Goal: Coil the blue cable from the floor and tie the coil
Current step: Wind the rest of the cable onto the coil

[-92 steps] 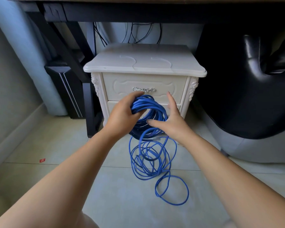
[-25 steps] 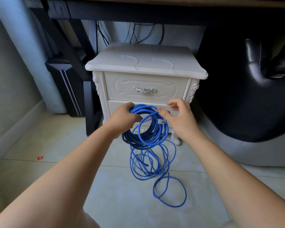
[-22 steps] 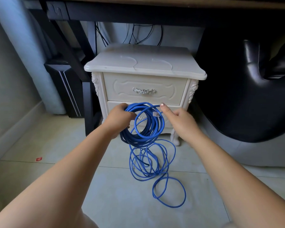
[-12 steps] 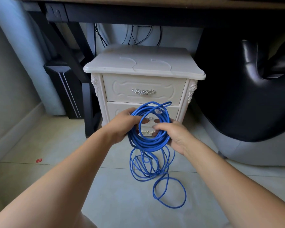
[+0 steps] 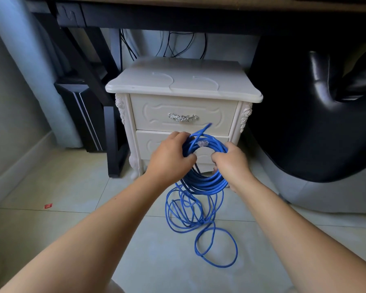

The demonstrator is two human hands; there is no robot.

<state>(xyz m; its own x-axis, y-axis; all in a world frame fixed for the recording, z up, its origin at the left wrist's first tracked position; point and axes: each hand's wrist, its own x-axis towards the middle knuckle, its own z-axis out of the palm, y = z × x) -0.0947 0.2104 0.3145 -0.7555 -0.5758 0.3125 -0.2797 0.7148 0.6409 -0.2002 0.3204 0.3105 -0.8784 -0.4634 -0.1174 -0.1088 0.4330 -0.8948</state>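
Note:
A round coil of blue cable [image 5: 205,182] hangs in the air in front of the lower drawer. My left hand [image 5: 170,158] grips the coil's left side. On its right side my right hand [image 5: 230,163] is closed around the strands. A clear plug [image 5: 202,143] at one cable end lies across the top of the coil. Below, loose blue loops [image 5: 188,214] trail to the tiled floor, with one larger loop [image 5: 217,247] lying nearest to me.
A white nightstand [image 5: 183,87] with two drawers stands right behind the coil. A black desk leg [image 5: 112,140] and a dark case stand to its left. A black beanbag [image 5: 317,127] fills the right side. A small red scrap [image 5: 48,206] lies on the floor tiles.
My right hand moved from the coil's front to its right side and closed around it. The coil rose a little and the plug end now sits across its top.

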